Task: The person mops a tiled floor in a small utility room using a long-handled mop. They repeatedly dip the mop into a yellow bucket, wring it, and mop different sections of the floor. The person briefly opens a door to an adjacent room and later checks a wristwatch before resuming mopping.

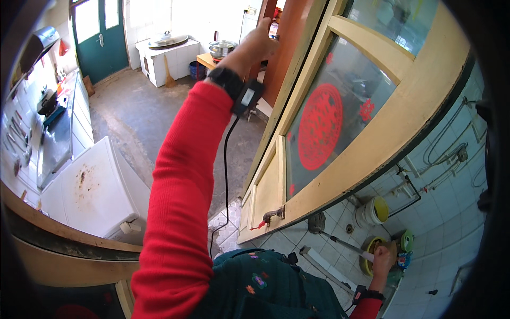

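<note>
My left hand (pixel 259 44), in a red sleeve with a black wrist strap and cable, is raised at the top middle. It overlaps the edge of a reddish-brown wooden panel (pixel 290 44); its fingertips are hard to make out, and whether it touches the panel is unclear. At the lower right my right hand (pixel 382 261) is closed around the pale pole of a long-handled mop (pixel 352 247). The mop's grey head (pixel 316 223) is low beside the bottom of a cream wooden door (pixel 338 191) with glass panes and red paper cutouts.
A white chest-like appliance (pixel 87 191) and a steel counter (pixel 55 139) stand left. Further back are a tiled stove (pixel 171 60), a broom (pixel 169 73) and a pot (pixel 221 48) on a small table. The tiled room at right holds a white bucket (pixel 364 213) and a yellow basin (pixel 364 265).
</note>
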The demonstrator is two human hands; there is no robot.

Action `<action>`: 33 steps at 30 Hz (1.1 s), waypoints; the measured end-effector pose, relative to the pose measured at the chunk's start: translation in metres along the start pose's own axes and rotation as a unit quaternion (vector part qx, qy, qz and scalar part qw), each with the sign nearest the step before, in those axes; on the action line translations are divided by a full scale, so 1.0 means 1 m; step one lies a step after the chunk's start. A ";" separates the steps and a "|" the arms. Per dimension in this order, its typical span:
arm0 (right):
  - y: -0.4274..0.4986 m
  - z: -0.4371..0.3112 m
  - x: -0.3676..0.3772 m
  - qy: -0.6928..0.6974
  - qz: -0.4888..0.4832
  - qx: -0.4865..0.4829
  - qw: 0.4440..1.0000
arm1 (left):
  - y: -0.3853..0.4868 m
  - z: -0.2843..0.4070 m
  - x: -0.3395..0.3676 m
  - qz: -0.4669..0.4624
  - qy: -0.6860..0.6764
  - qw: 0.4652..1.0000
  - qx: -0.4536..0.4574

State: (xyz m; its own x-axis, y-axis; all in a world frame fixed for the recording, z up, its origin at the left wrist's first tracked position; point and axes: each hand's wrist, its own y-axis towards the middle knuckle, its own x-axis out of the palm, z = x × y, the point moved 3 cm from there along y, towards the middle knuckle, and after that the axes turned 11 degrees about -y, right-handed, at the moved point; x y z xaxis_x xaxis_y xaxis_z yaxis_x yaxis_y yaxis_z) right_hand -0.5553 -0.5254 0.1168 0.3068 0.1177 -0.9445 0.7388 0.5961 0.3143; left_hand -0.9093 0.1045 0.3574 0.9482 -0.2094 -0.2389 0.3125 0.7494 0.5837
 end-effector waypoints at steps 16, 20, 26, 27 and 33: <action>0.016 0.000 0.006 -0.017 0.026 0.002 1.000 | -0.254 -0.038 0.083 -0.100 -0.234 0.951 -0.174; 0.014 -0.002 0.007 0.009 0.033 -0.009 0.999 | -0.268 -0.031 0.083 -0.079 -0.221 0.961 -0.145; 0.008 0.001 0.005 0.010 0.018 0.013 1.000 | -0.282 -0.001 0.078 -0.046 -0.189 0.978 -0.076; 0.006 0.002 0.004 0.004 0.022 0.012 1.000 | -0.284 0.004 0.078 -0.046 -0.177 0.981 -0.069; -0.005 0.009 0.005 0.022 0.014 0.010 1.000 | -0.275 0.027 0.073 0.038 -0.258 0.965 -0.010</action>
State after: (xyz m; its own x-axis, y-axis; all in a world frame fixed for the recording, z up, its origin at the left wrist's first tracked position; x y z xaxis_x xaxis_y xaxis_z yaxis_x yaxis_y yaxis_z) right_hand -0.5520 -0.5345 0.1113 0.3008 0.1691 -0.9386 0.7419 0.5769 0.3417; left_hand -0.9248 -0.1340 0.1999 0.8719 -0.4340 0.2267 0.2438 0.7864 0.5676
